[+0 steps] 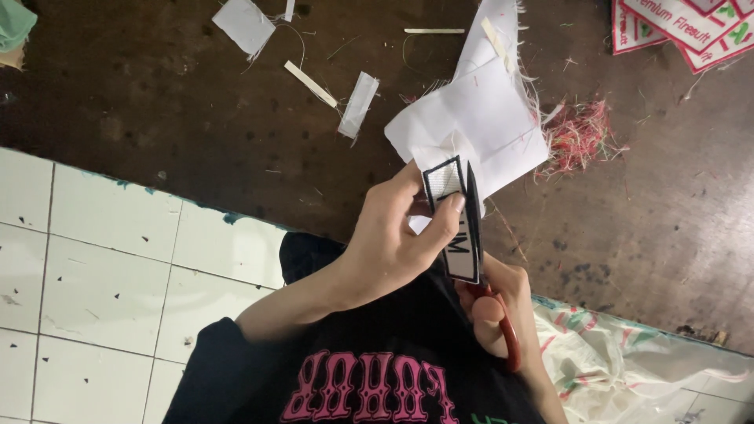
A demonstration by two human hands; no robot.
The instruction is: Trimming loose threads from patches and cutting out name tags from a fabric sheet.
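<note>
Trimming is underway: the left hand pinches a black-bordered label while the right hand, at five o'clock, grips red-handled scissors along its edge.

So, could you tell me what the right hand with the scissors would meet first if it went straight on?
Probably the white fabric sheet just beyond the scissors held in the right hand; depth is unclear.

black-edged white label: centre, in fingers | red-bordered white labels: stacked top right corner
</note>
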